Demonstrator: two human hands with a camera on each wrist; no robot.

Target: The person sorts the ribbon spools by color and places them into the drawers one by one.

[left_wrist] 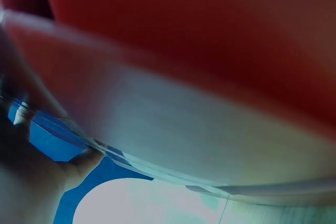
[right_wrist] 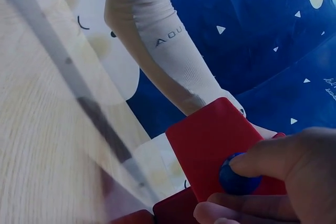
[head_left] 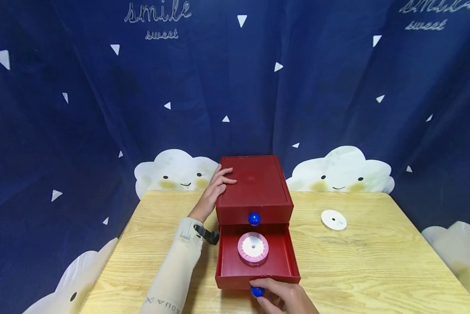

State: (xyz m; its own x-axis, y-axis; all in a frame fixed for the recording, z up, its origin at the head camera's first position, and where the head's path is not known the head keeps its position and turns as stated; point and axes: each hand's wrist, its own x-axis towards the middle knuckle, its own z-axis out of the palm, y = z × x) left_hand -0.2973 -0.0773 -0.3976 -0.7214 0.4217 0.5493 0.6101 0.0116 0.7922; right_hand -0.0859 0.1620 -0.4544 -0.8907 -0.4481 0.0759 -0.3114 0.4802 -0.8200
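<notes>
A red two-drawer box (head_left: 254, 183) stands on the wooden table. My left hand (head_left: 211, 192) rests on its left side, fingers reaching over the top; the left wrist view shows this hand (left_wrist: 37, 177) at the edge beside a large blurred red surface. The lower drawer (head_left: 282, 261) is pulled out, and a spool of pink ribbon (head_left: 253, 247) lies flat inside. My right hand (head_left: 287, 298) pinches the drawer's blue knob (head_left: 257, 291) between thumb and fingers. In the right wrist view the thumb presses on that knob (right_wrist: 236, 177). The upper drawer, with its own blue knob (head_left: 254, 219), is closed.
A white disc (head_left: 334, 220) with a small central hole lies on the table (head_left: 360, 261), right of the box. Behind hangs a dark blue cloth (head_left: 203, 78) with white triangles and smiling clouds. A black wrist strap (head_left: 206, 234) sits over the left sleeve.
</notes>
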